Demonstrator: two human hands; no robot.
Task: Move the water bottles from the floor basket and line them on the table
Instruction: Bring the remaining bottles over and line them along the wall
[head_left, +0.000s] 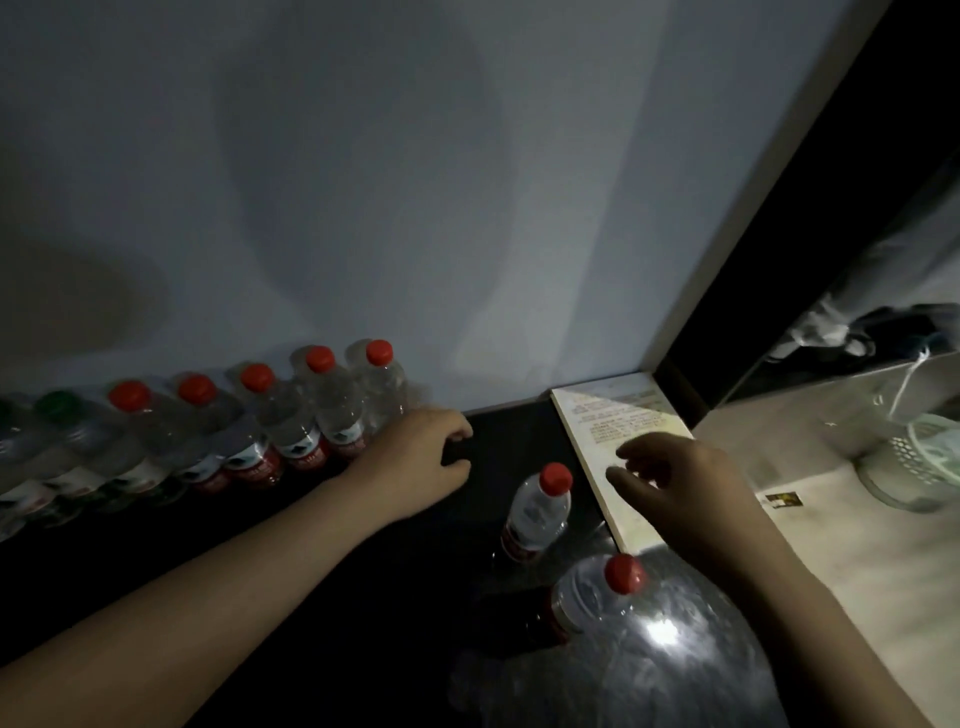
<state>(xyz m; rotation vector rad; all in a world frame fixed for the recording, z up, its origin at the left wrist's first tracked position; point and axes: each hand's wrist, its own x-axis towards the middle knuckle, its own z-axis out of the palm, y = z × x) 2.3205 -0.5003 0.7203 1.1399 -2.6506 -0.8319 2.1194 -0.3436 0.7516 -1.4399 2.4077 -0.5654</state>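
A row of several clear water bottles (332, 410) stands along the wall on the dark table (363, 545), most with red caps, the leftmost with green caps (57, 405). One small red-capped bottle (535, 512) stands apart, nearer to me. My left hand (421, 462) hovers just right of the row's end with loosely curled fingers, holding nothing. My right hand (675, 483) is over the table's right end with relaxed, spread fingers, also holding nothing.
A large clear jug with a red cap (639, 634) stands close in front. A printed white board (618, 447) lies at the table's right end. On the floor to the right is a white perforated basket (914, 467). A white wall backs the table.
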